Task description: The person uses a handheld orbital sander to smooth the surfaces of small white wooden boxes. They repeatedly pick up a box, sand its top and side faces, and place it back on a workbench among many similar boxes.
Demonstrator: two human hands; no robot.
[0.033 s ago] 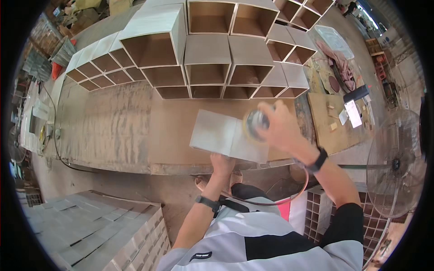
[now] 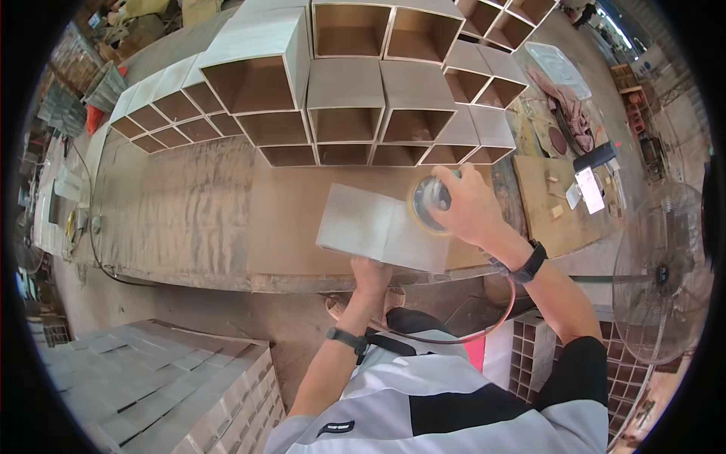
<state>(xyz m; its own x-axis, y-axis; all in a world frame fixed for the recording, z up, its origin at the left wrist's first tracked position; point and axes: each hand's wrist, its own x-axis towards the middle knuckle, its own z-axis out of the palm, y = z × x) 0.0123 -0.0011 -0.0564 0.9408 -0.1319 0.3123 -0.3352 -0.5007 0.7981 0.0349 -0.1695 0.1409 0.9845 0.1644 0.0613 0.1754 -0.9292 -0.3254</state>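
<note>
A white-coated box [image 2: 355, 221] lies on the brown board near the table's front edge, turned at an angle, its two pale faces showing. My left hand [image 2: 370, 274] grips its near lower edge, with the fingertips hidden by the box. Over the right end of the box, my right hand [image 2: 470, 206] is closed around a round disc sander [image 2: 428, 204]. The sander's pad rests against or just above the white face; blur keeps me from telling which. From below my right wrist, an orange-red hose [image 2: 511, 303] curves down across my front.
Stacked white boxes with brown open fronts [image 2: 346, 83] line the table's far side. A phone [image 2: 590, 189] stands at right on a wooden board [image 2: 552, 223]. A caged fan [image 2: 659, 276] is at far right. More white boxes [image 2: 151, 378] are piled at lower left.
My right hand and the sander have shifted very slightly. The box and my left hand stay in place.
</note>
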